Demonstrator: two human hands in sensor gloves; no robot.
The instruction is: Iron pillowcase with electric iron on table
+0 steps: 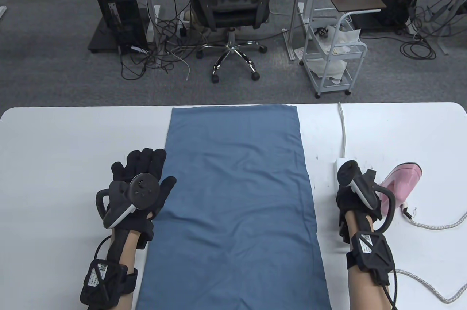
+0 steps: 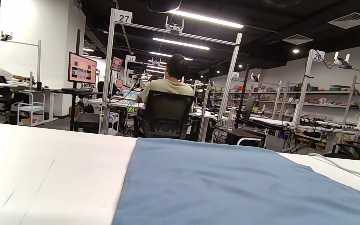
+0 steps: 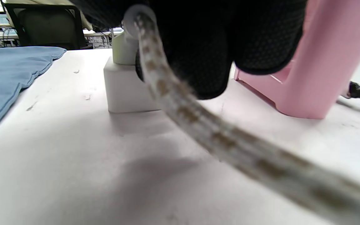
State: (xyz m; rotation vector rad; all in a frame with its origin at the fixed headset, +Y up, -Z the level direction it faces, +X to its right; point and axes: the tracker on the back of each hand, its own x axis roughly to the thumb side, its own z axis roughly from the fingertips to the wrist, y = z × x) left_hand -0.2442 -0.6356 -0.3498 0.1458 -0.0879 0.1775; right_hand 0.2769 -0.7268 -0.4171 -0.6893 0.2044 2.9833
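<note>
A blue pillowcase (image 1: 237,196) lies flat along the middle of the white table (image 1: 73,134); it also shows in the left wrist view (image 2: 223,187) and the right wrist view (image 3: 5,75). My left hand (image 1: 146,167) rests flat with fingers spread at the pillowcase's left edge. A pink iron (image 1: 401,182) stands on its heel at the right. My right hand (image 1: 346,178) is just left of the iron. In the right wrist view its fingers (image 3: 205,47) curl around the plug (image 3: 136,18) of the braided cord (image 3: 214,134) at a white socket block (image 3: 127,87).
The socket block's white cable (image 1: 343,123) runs to the far table edge. The iron's braided cord (image 1: 437,226) loops over the table's right side. Beyond the table stand an office chair (image 1: 230,3) and a white trolley (image 1: 335,58).
</note>
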